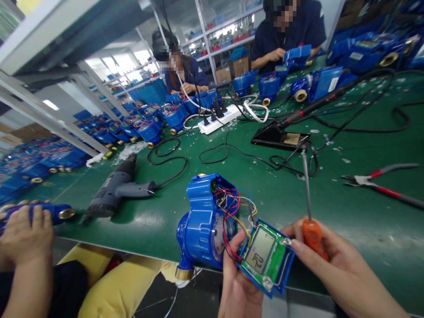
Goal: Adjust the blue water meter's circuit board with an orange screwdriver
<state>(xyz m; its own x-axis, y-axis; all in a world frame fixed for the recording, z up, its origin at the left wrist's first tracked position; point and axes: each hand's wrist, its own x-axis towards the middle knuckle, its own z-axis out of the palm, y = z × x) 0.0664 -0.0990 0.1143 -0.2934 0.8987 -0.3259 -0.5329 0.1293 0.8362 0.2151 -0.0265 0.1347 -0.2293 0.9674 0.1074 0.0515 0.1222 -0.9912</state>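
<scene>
At the near edge of the green desk [331, 212], the left hand [238, 282] closes its fingers [233, 247] around the lower corner of a blue display module [266, 258], thumb on its face beside the wires. Its green circuit board carries a grey LCD screen [260, 249] showing two digits, which look like "02" or "20"; no other writing on it can be read. The right hand [334, 265] is curled around the orange handle of a screwdriver [309, 212], fingertips touching the module's upper right corner, the steel shaft pointing up and away from the person. Red, yellow, blue and white wires [232, 212] run from the module into the open top of a blue water meter [203, 221], which stands at the desk edge just left of the module, its brass fitting hanging over the edge.

Farther out, red-handled pliers [380, 181] lie to the right, and a grey electric drill [115, 187] lies to the left. Behind them stand a soldering iron holder [280, 134] and a white power strip [220, 119] with black plugs. At the far left, another person's hands [23, 234] rest on a blue meter part [49, 212]. Two more people in dark blue sit across the desk among many blue meters [149, 126]; labels there are too blurred to read.
</scene>
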